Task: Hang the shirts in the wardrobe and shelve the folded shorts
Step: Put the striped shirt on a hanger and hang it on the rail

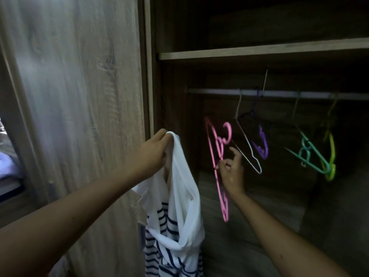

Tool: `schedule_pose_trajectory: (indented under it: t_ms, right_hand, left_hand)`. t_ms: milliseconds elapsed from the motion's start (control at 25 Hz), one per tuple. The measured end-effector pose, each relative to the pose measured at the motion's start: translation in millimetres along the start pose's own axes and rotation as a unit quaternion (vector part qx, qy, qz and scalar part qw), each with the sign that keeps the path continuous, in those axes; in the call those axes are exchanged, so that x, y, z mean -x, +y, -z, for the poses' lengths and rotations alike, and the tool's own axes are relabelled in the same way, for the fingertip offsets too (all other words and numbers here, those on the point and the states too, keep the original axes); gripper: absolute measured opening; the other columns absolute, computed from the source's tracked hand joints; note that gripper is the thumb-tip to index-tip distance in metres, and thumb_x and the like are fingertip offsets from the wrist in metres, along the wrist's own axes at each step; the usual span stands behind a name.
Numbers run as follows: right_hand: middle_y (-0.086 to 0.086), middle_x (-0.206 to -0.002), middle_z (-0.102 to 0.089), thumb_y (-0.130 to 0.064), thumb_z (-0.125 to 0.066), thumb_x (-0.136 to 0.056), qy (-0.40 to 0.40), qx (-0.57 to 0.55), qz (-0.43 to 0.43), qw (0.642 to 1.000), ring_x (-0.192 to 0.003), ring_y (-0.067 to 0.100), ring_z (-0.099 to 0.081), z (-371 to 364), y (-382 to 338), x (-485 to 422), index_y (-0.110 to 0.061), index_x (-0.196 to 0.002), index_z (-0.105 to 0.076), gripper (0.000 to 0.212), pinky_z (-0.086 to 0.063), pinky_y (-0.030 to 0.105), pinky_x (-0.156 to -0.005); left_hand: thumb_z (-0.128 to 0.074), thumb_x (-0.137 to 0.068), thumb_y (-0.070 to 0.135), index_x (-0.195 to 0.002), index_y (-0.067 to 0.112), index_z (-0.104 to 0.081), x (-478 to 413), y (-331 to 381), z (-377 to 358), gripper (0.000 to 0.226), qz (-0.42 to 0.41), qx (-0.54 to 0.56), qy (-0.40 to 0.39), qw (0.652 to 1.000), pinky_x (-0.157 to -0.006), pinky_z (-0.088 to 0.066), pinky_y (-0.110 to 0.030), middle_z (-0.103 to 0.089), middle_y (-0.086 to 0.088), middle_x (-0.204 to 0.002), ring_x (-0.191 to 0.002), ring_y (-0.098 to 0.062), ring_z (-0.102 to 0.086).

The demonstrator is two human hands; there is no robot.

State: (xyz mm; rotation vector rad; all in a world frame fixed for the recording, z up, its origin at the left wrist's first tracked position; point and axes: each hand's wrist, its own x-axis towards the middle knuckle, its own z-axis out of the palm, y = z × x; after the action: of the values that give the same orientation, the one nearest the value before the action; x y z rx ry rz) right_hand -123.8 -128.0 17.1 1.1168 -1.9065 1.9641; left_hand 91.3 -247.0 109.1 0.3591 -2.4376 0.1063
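Your left hand [153, 150] bunches the soft white top edge of a navy-striped shirt [175, 220], which hangs limp beside the grained wood wardrobe door [79, 96]; your right hand [231, 170], arm reaching forward, pinches a thin pink plastic hanger [218, 166] held off the metal rail [279, 94]; white wire, purple, teal and lime hangers dangle from the rail.
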Motion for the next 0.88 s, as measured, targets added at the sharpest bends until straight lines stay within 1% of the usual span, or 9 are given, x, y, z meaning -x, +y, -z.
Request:
schedule_pose_trajectory:
  t_ms: [80,160,320,360,440,520,680,800,880]
  right_hand:
    - [-0.004,-0.061,-0.059,0.0,-0.049,-0.089,0.004,0.008,-0.01,1.0,-0.054,0.002,-0.055,9.4,-0.1,4.0,-0.015,-0.112,-0.059,0.029,-0.045,0.03,-0.059]
    - [-0.005,-0.064,-0.058,-0.003,-0.046,-0.093,0.011,0.003,-0.015,1.0,-0.054,0.001,-0.052,22.5,-6.1,9.2,-0.015,-0.105,-0.063,0.023,-0.046,0.029,-0.057]
    - [-0.006,-0.078,-0.059,-0.006,-0.051,-0.093,-0.053,0.014,-0.026,0.998,-0.065,-0.001,-0.056,45.3,-26.6,22.8,-0.013,-0.112,-0.06,0.022,-0.043,0.005,-0.06]
    - [-0.004,-0.074,-0.057,-0.01,-0.051,-0.094,-0.06,0.022,-0.023,0.998,-0.062,0.001,-0.053,51.1,-33.0,26.9,-0.014,-0.108,-0.061,0.018,-0.04,0.006,-0.057]
    - [0.006,-0.061,-0.047,-0.019,-0.047,-0.097,-0.046,0.013,-0.014,0.999,-0.049,0.01,-0.042,63.7,-47.9,35.7,-0.02,-0.098,-0.063,0.016,-0.035,0.021,-0.045]
    - [0.015,-0.063,-0.045,-0.022,-0.044,-0.098,-0.021,-0.047,-0.024,0.998,-0.05,0.021,-0.041,73.7,-68.5,40.9,-0.02,-0.093,-0.062,0.018,-0.035,0.032,-0.046]
    - [-0.004,-0.073,-0.047,-0.021,-0.044,-0.097,-0.028,-0.227,-0.065,0.971,-0.062,0.004,-0.046,64.8,-81.3,48.1,-0.025,-0.084,-0.058,0.02,-0.04,0.018,-0.06]
    - [-0.004,-0.074,-0.052,-0.025,-0.042,-0.099,-0.058,-0.132,-0.111,0.983,-0.059,0.002,-0.051,55.1,-45.8,74.6,-0.024,-0.085,-0.057,0.02,-0.042,0.019,-0.054]
    - [-0.002,-0.077,-0.059,-0.02,-0.041,-0.099,-0.072,-0.059,-0.121,0.988,-0.072,0.013,-0.055,63.9,-10.9,89.5,-0.023,-0.084,-0.057,0.022,-0.044,0.024,-0.065]
  left_hand:
    - [-0.046,-0.091,0.009,-0.121,0.009,-0.045,-4.9,9.3,-6.1,0.03,0.018,0.025,-0.023,0.999,-0.063,-0.04,-0.023,-0.044,-0.006,-0.12,-0.084,-0.017,-0.051]
    - [-0.044,-0.094,0.015,-0.12,0.008,-0.047,-7.5,16.3,-12.8,0.027,0.026,0.045,-0.038,0.998,-0.067,-0.043,-0.029,-0.045,-0.007,-0.117,-0.084,-0.02,-0.054]
    - [-0.053,-0.088,0.011,-0.127,0.007,-0.044,-16.5,22.7,-26.6,0.04,0.03,0.096,-0.095,0.99,-0.07,-0.037,-0.026,-0.044,-0.009,-0.121,-0.093,-0.023,-0.055]
    - [-0.054,-0.088,0.01,-0.13,0.008,-0.043,-18.8,25.5,-28.1,0.043,0.044,0.116,-0.11,0.986,-0.073,-0.038,-0.025,-0.043,-0.009,-0.123,-0.096,-0.022,-0.054]
    - [-0.054,-0.088,0.008,-0.133,0.009,-0.042,-21.5,30.6,-31.0,0.046,0.069,0.156,-0.128,0.977,-0.079,-0.038,-0.025,-0.043,-0.011,-0.126,-0.102,-0.019,-0.05]
    - [-0.053,-0.087,0.004,-0.135,0.013,-0.042,-22.6,37.0,-32.8,0.05,0.076,0.207,-0.141,0.965,-0.085,-0.04,-0.026,-0.043,-0.011,-0.127,-0.112,-0.023,-0.048]
    - [-0.053,-0.082,0.006,-0.129,0.022,-0.045,-21.7,48.6,-20.4,0.051,0.081,0.344,-0.165,0.921,-0.091,-0.048,-0.036,-0.042,-0.006,-0.125,-0.117,-0.024,-0.046]
    - [-0.054,-0.087,0.009,-0.126,0.028,-0.049,-19.7,52.0,1.0,0.044,0.106,0.475,-0.179,0.855,-0.086,-0.053,-0.034,-0.05,-0.007,-0.128,-0.114,-0.023,-0.054]
    - [-0.052,-0.093,0.008,-0.117,0.027,-0.057,-16.9,42.8,15.6,0.031,0.133,0.514,-0.174,0.829,-0.079,-0.055,-0.028,-0.059,-0.007,-0.12,-0.106,-0.021,-0.063]
